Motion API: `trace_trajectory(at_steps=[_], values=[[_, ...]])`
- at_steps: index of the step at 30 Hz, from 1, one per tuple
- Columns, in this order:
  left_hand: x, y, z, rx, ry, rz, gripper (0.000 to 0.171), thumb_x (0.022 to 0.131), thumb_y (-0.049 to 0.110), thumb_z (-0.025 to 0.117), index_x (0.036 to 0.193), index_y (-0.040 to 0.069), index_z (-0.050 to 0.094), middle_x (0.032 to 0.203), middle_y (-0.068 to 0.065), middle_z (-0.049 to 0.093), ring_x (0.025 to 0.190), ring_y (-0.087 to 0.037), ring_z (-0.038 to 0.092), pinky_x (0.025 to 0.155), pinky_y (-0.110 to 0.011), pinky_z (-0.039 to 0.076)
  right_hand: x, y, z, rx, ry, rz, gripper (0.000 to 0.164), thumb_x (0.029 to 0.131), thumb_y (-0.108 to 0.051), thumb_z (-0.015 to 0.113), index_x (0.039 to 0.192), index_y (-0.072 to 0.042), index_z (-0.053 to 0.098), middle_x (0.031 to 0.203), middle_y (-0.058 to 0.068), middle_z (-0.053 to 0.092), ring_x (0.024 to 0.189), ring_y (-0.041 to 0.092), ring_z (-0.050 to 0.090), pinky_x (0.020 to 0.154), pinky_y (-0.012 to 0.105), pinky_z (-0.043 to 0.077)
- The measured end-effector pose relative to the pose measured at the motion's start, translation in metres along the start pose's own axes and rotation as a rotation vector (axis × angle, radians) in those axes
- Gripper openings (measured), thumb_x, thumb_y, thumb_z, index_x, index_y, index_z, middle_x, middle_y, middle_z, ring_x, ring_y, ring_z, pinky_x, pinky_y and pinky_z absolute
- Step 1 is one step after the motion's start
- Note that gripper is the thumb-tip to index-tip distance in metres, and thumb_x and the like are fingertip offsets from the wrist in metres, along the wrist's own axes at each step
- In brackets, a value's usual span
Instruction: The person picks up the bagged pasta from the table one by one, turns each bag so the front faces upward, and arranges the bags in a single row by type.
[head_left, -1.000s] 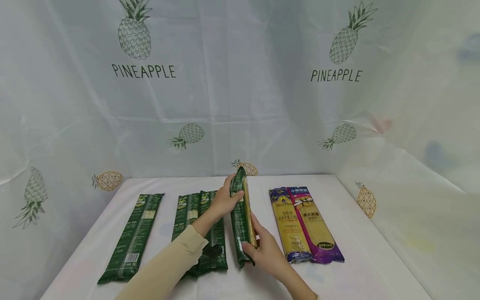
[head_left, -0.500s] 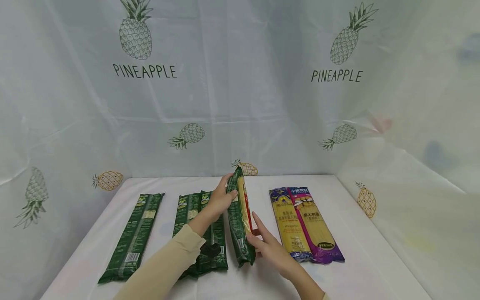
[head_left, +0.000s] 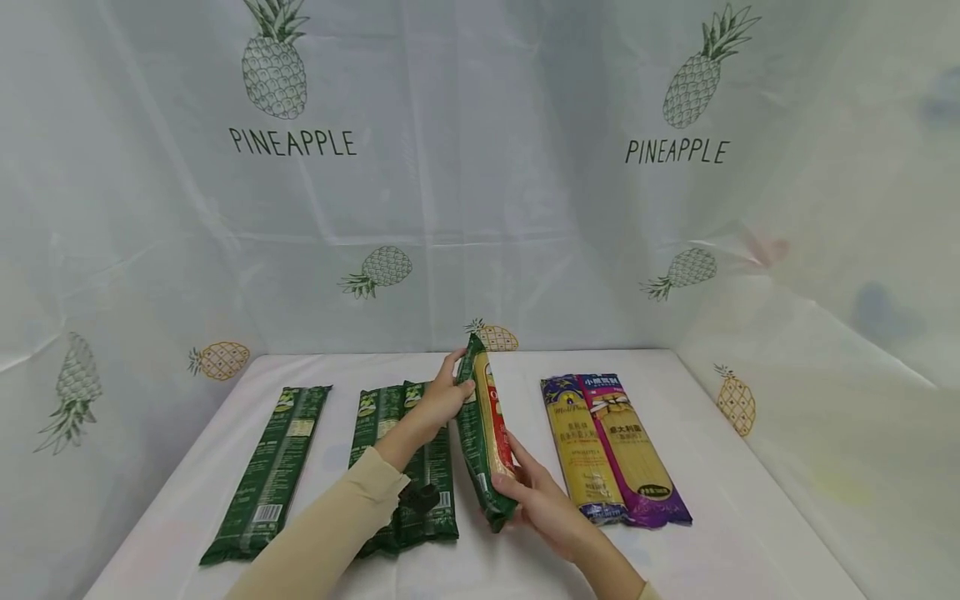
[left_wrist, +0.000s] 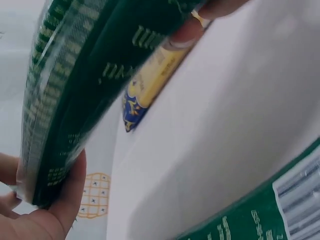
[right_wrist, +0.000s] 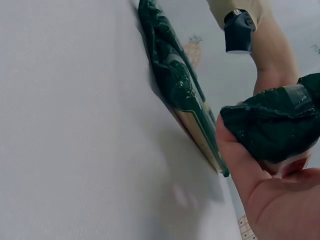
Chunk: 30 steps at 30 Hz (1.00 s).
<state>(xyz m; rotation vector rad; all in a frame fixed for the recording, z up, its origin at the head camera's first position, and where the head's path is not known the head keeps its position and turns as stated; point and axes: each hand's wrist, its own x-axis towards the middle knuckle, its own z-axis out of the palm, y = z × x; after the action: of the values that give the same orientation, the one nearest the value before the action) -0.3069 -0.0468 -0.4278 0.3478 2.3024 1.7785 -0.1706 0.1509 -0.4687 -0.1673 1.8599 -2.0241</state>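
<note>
A green pack of spaghetti [head_left: 480, 433] is held tilted above the table, its yellow-and-red front turned partly to the right. My left hand [head_left: 442, 402] grips its far end, thumb across the green side. At the near end, my right hand [head_left: 542, 507] holds the pack with the thumb on top and fingers around the right edge. The left wrist view shows the green printed side of the pack [left_wrist: 100, 75] close up, with left fingers curled round its end. In the right wrist view, the crimped green end [right_wrist: 275, 122] lies in the right hand [right_wrist: 285, 205].
Two green packs [head_left: 431, 508] lie side by side under my left forearm, and another green pack [head_left: 262, 483] lies at the far left. To the right, a yellow-and-blue spaghetti pack [head_left: 581, 450] lies against a purple one [head_left: 633, 450]. A pineapple-print curtain [head_left: 480, 208] stands behind the white table [head_left: 735, 517].
The held pack has rolled so that more of its yellow-and-red front faces up. My right hand loosened, shifted right, then closed again on the near end. The packs on the table stay put.
</note>
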Motion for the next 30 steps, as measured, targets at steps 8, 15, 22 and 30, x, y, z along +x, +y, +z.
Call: trace_trajectory(at_steps=[8, 15, 22, 30], values=[[-0.002, 0.002, 0.001, 0.216, 0.018, 0.038, 0.070, 0.114, 0.036, 0.050, 0.173, 0.027, 0.012, 0.155, -0.029, 0.051, 0.128, -0.046, 0.062, 0.098, -0.061, 0.053, 0.000, 0.000, 0.004, -0.083, 0.084, -0.045, 0.090, 0.105, -0.033, 0.069, 0.173, -0.025, 0.012, 0.149, 0.024, 0.048, 0.112, 0.027, 0.061, 0.081, 0.042, 0.063], [-0.002, 0.006, 0.003, 0.364, 0.080, 0.099, 0.078, 0.112, 0.046, 0.051, 0.173, 0.019, 0.010, 0.115, -0.020, 0.075, 0.069, -0.024, 0.069, 0.071, -0.044, 0.056, 0.002, 0.002, 0.006, -0.167, 0.140, -0.113, 0.089, 0.104, -0.031, 0.072, 0.173, -0.023, 0.016, 0.146, 0.023, 0.051, 0.109, 0.026, 0.060, 0.083, 0.041, 0.063], [-0.005, 0.007, 0.004, 0.359, 0.067, 0.133, 0.086, 0.109, 0.051, 0.055, 0.173, 0.027, 0.002, 0.113, -0.025, 0.075, 0.072, -0.029, 0.073, 0.069, -0.048, 0.058, 0.005, 0.004, 0.007, -0.299, 0.181, -0.160, 0.090, 0.101, -0.027, 0.076, 0.172, -0.021, 0.021, 0.145, 0.023, 0.054, 0.105, 0.025, 0.064, 0.082, 0.038, 0.063], [-0.004, 0.003, 0.006, 0.350, 0.108, 0.128, 0.084, 0.108, 0.038, 0.063, 0.172, 0.033, 0.008, 0.131, -0.033, 0.066, 0.099, -0.043, 0.074, 0.086, -0.060, 0.058, 0.001, 0.000, 0.013, -0.403, 0.210, -0.180, 0.092, 0.100, -0.028, 0.078, 0.172, -0.018, 0.023, 0.154, 0.028, 0.049, 0.109, 0.026, 0.065, 0.087, 0.042, 0.062]])
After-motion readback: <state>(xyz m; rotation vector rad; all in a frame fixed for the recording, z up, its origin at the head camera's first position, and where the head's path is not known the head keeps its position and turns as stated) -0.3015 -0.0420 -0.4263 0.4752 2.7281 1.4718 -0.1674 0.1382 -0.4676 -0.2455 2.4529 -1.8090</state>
